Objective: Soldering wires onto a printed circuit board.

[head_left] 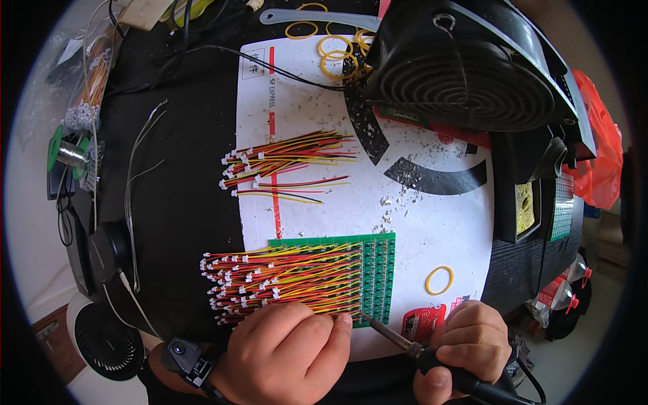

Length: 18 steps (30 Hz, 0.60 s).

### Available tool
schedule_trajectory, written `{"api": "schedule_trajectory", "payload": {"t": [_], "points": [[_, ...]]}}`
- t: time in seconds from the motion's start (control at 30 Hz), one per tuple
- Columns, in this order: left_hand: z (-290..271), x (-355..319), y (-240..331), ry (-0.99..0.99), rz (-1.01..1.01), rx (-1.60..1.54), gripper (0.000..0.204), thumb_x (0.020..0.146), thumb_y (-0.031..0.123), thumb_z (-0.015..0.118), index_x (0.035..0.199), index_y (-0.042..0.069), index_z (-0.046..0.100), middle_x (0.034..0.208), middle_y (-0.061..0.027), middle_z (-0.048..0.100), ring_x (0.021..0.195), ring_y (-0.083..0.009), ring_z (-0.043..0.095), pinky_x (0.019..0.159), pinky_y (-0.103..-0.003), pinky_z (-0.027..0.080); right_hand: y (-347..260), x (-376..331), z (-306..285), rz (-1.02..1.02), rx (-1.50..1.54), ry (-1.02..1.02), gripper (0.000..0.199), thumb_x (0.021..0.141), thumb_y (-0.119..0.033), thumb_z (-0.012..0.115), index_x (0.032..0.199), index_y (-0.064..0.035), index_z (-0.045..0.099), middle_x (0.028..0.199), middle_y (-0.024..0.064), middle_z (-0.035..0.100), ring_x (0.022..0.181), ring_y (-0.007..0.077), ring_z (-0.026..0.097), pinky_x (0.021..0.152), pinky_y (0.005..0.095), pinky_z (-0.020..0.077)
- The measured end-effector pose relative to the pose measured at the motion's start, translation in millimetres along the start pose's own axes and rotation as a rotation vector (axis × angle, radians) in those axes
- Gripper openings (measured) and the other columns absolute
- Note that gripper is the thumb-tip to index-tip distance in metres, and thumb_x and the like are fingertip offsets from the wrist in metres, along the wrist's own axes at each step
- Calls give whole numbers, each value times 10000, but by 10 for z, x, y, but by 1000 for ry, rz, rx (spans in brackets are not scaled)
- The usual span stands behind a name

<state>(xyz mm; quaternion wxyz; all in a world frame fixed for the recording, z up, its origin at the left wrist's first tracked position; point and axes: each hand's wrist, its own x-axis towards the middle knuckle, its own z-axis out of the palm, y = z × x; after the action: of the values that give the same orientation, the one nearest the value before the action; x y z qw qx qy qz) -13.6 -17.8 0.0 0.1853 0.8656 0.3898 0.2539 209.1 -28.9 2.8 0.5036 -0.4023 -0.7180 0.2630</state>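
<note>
Best done, lower centre, by holding wires (304, 270) pinched over board (379, 277) in left hand (287, 351) and steadying iron (390, 334) clamped in right hand (474, 341).

Two hands (287, 354) (476, 337), one soldering iron (424, 358), one spool (71, 154).

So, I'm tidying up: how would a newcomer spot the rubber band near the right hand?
Find the white sheet on the black table. At its lower right, between the green circuit board and the sheet's right edge, is a yellow rubber band, just beyond the right hand. It lies alone; the other rubber bands cluster near the top.
</note>
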Motion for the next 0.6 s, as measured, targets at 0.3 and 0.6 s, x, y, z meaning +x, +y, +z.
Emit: {"api": "schedule_trajectory", "payload": {"t": [0.3, 0.6], "points": [[-9, 7, 10, -8, -14, -11, 185, 682, -33, 742, 867, -46, 743, 746, -82, 639, 640, -230, 595, 539, -326, 504, 3, -14, 6, 9, 14, 8, 211, 839, -129, 731, 844, 27, 591, 628, 87, 557, 500, 182, 507, 468, 312, 424], [28, 9, 70, 78, -66, 3, 171, 683, -24, 753, 854, -22, 750, 754, -75, 628, 639, -230, 594, 548, -335, 503, 7, -34, -24, 8, 42, 49, 201, 818, -126, 731, 836, 11, 586, 625, 72, 537, 517, 177, 505, 465, 311, 411]]}}
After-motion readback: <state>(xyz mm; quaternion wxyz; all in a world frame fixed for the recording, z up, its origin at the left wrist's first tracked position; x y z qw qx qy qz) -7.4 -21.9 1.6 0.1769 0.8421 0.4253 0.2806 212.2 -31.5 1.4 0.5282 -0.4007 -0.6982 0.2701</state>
